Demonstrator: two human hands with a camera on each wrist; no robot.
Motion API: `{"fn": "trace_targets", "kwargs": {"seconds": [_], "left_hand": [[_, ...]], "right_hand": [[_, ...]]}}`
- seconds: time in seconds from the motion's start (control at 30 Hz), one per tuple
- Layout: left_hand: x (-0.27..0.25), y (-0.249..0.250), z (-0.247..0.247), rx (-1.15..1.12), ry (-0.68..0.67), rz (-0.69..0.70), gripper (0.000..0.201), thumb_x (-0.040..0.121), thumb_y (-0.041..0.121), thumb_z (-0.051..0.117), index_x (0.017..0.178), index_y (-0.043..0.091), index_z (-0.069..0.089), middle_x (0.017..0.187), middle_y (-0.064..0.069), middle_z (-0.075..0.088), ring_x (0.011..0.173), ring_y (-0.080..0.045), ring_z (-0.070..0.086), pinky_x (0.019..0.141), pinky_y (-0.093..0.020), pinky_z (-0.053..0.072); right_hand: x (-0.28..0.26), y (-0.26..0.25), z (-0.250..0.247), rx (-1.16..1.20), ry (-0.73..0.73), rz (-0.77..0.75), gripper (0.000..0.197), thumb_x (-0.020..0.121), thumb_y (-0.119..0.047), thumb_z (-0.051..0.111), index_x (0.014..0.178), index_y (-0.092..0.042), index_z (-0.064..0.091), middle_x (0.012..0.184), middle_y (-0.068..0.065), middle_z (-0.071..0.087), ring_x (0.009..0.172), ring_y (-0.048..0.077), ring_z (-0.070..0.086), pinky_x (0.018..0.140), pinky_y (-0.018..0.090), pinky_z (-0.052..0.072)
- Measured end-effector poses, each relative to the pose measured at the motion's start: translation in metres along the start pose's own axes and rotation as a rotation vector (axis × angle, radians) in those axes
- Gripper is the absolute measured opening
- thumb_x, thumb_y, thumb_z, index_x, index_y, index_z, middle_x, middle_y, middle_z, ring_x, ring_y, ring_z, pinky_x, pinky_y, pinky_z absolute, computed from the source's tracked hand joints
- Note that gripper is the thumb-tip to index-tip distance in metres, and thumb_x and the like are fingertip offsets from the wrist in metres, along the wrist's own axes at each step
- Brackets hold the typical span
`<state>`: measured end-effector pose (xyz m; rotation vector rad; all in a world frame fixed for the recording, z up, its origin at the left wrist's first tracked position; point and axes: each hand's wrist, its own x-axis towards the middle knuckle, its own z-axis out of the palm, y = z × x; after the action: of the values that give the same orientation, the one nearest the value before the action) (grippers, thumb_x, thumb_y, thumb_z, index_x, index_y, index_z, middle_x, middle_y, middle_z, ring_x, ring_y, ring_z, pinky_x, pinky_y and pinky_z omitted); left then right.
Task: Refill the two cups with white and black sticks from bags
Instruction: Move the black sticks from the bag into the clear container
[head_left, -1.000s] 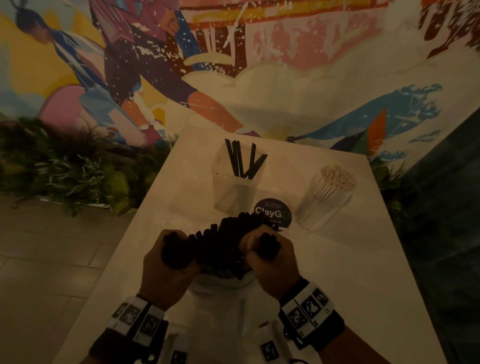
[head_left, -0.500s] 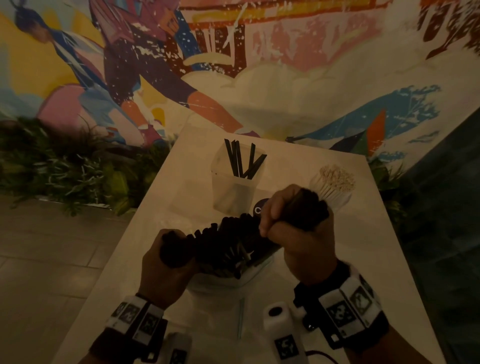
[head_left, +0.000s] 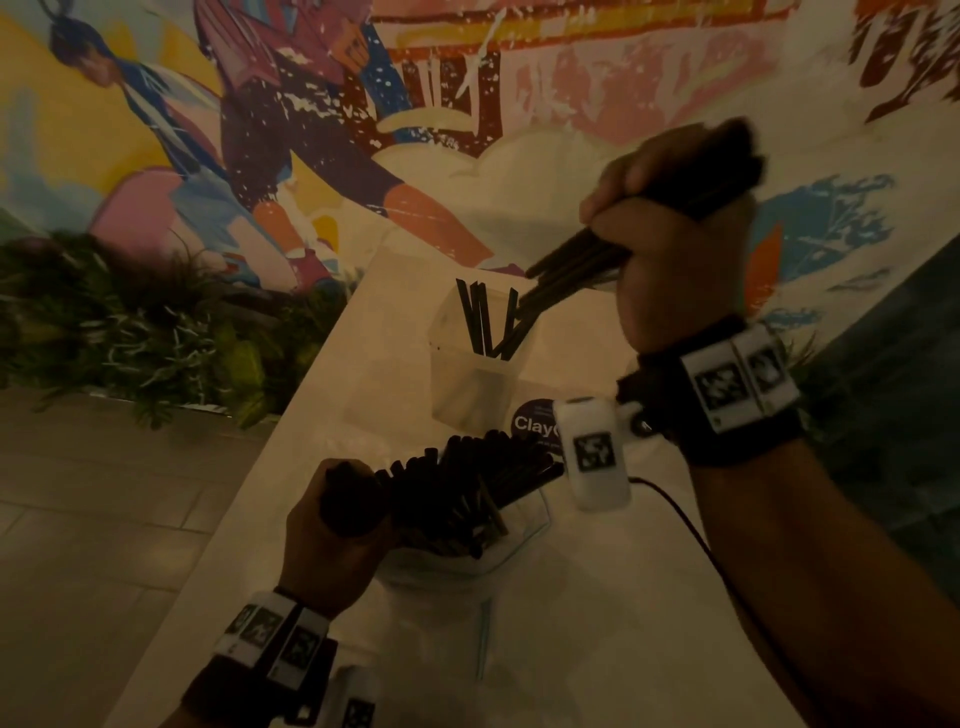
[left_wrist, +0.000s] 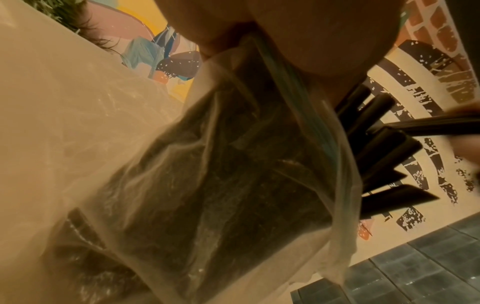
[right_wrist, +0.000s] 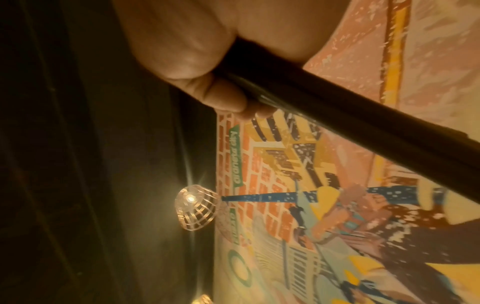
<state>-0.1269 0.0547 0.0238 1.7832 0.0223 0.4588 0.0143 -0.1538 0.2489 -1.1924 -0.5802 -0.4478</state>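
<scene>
A bundle of black sticks (head_left: 582, 260) is gripped in the right hand (head_left: 675, 228), fingers curled tight round it w/ the thumb on top, held slanted so the lower tips point down at the clear cup (head_left: 480, 364); the angle is prob. chosen so the sticks can be slid in beside the few already leaning there. The sticks are seen as thin, straight, matte, flat-sided in the right wrist view. The cup is translucent, squarish, soft-edged, set toward the far edge of the table (head_left: 597, 649), roughly mid-width. The left hand (head_left: 332, 545) is closed round the bag (left_wrist: 233, 185) by its mouth, fingers wrapped on the gathered plastic & some stick ends, likely so the opening is kept up and nothing is spilled. The bag is thin, crinkly, see-through film w/ a bluish zip strip, packed w/ dark sticks fanning out the top; it is stood near the table's near edge. A round dark sticker (head_left: 535, 423) is partly visible betw. bag & cup. The white-stick cup is hidden behind the right forearm.
</scene>
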Motion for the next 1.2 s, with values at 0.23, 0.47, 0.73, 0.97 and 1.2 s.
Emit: {"fn": "trace_targets", "kwargs": {"seconds": [0.23, 0.47, 0.73, 0.97, 1.2], "left_hand": [[-0.001, 0.0, 0.001, 0.024, 0.016, -0.007, 0.037, 0.056, 0.043, 0.07, 0.087, 0.048, 0.052, 0.094, 0.01, 0.06, 0.081, -0.008, 0.06, 0.073, -0.012, 0.048], [-0.002, 0.003, 0.002, 0.04, 0.041, 0.014, 0.035, 0.058, 0.043, 0.069, 0.088, 0.047, 0.052, 0.093, 0.012, 0.061, 0.08, -0.009, 0.06, 0.071, -0.013, 0.05], [-0.001, 0.0, 0.001, 0.0, 0.045, -0.007, 0.035, 0.057, 0.04, 0.07, 0.087, 0.048, 0.053, 0.091, 0.008, 0.061, 0.08, -0.011, 0.061, 0.075, -0.024, 0.053], [-0.002, 0.003, 0.002, -0.02, 0.045, -0.016, 0.036, 0.055, 0.042, 0.071, 0.085, 0.047, 0.053, 0.091, 0.014, 0.063, 0.079, -0.005, 0.061, 0.073, -0.012, 0.05], [-0.002, -0.001, -0.002, 0.017, 0.05, -0.013, 0.036, 0.056, 0.041, 0.069, 0.087, 0.049, 0.052, 0.093, 0.01, 0.061, 0.081, -0.008, 0.061, 0.075, -0.015, 0.05]], "right_hand": [[0.015, 0.071, 0.004, -0.028, 0.046, 0.263, 0.038, 0.065, 0.031, 0.045, 0.065, -0.007, 0.051, 0.06, 0.006, 0.055, 0.059, 0.017, 0.058, 0.066, 0.028, 0.053], [-0.005, 0.122, -0.01, -0.199, 0.006, 0.547, 0.031, 0.067, 0.026, 0.058, 0.064, -0.005, 0.058, 0.074, 0.014, 0.06, 0.07, 0.02, 0.064, 0.069, 0.023, 0.055], [-0.002, 0.147, -0.033, -0.533, -0.063, 0.613, 0.013, 0.066, -0.024, 0.08, 0.064, -0.022, 0.067, 0.08, 0.014, 0.069, 0.087, 0.032, 0.066, 0.087, 0.051, 0.052], [-0.008, 0.154, -0.041, -0.761, -0.179, 0.646, 0.022, 0.059, -0.056, 0.074, 0.057, -0.036, 0.064, 0.074, 0.001, 0.067, 0.081, 0.024, 0.066, 0.08, 0.048, 0.054], [-0.021, 0.153, -0.036, -0.946, -0.199, 0.514, 0.054, 0.073, -0.045, 0.074, 0.117, -0.022, 0.054, 0.107, -0.001, 0.063, 0.096, 0.019, 0.06, 0.082, 0.033, 0.051]]}}
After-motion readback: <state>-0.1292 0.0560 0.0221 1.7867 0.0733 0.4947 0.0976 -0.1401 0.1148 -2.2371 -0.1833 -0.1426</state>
